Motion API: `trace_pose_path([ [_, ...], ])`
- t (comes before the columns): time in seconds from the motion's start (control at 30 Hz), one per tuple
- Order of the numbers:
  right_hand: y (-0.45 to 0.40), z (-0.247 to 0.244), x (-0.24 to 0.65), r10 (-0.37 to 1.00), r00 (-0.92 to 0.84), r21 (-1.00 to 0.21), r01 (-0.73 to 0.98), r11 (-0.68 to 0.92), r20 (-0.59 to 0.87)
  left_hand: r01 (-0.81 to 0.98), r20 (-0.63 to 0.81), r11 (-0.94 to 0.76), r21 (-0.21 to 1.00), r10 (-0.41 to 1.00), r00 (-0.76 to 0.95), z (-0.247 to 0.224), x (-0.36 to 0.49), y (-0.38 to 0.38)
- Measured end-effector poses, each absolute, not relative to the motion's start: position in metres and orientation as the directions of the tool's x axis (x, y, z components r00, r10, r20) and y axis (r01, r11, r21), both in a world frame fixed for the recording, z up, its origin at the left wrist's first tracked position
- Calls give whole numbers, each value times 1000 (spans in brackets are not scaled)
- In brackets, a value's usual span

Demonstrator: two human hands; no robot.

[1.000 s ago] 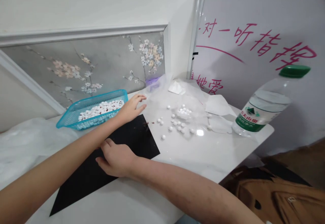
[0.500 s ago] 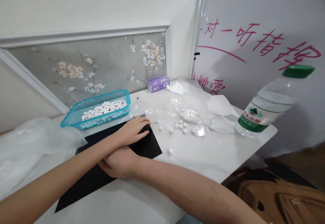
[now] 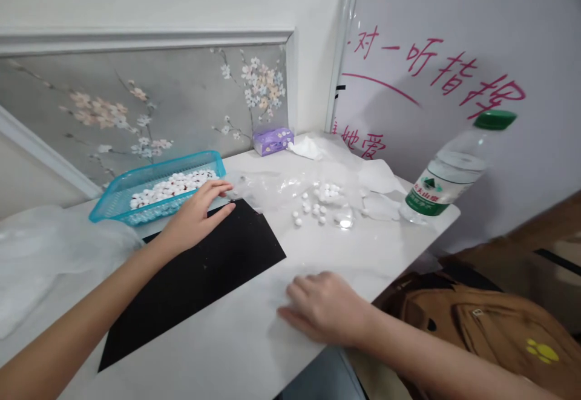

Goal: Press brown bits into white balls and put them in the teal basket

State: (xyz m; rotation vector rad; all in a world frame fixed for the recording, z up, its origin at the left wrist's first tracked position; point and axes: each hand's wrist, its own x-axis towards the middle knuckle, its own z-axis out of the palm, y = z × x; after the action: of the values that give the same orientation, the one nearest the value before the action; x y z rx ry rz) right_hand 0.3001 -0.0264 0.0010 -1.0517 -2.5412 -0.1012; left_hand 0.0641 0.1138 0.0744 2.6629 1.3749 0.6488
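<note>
My left hand [image 3: 196, 217] is open, thumb and fingers apart, above the far edge of a black mat [image 3: 213, 267] and close to the front right corner of a blue plastic basket [image 3: 109, 206]. Small white balls [image 3: 181, 187], some with dark red marks, fill part of that basket. Over the bare tabletop to the right of the mat is my right hand [image 3: 329, 308], slightly blurred. Its fingers are curled in, and whatever they may hold is hidden. Beyond it, loose white balls [image 3: 316, 209] lie beside a clear plastic bag [image 3: 276, 187].
A water bottle [image 3: 447, 173] with a green cap stands near the table's right edge. A purple tissue pack [image 3: 273, 141] sits by the wall. Crumpled clear plastic [image 3: 59, 249] covers the left side. A brown backpack [image 3: 476, 315] is below the table on the right.
My hands were crossed over the mat and are now apart. The left moved back toward the basket, the right moved right. The single ball at the front of the table no longer shows.
</note>
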Motion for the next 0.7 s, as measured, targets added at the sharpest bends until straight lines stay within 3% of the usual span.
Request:
trace_pose_path([
  [0.07, -21, -13, 325, 830, -485, -109, 842, 528, 274, 752, 399, -600, 272, 782, 480, 78, 63, 108],
  [0.13, -7, -18, 342, 883, -424, -129, 882, 453, 202, 742, 461, -609, 281, 764, 452, 84, 63, 100],
  [0.3, 31, -9, 350, 889, -400, -215, 869, 445, 223, 749, 508, -558, 358, 789, 345, 107, 58, 72],
  [0.53, 24, -13, 329, 916, -339, -68, 930, 360, 217, 779, 501, -389, 492, 858, 113, 140, 36, 38],
  [0.7, 29, -7, 327, 958, -246, -135, 955, 265, 146, 735, 537, -368, 570, 843, 5, 148, 15, 27],
])
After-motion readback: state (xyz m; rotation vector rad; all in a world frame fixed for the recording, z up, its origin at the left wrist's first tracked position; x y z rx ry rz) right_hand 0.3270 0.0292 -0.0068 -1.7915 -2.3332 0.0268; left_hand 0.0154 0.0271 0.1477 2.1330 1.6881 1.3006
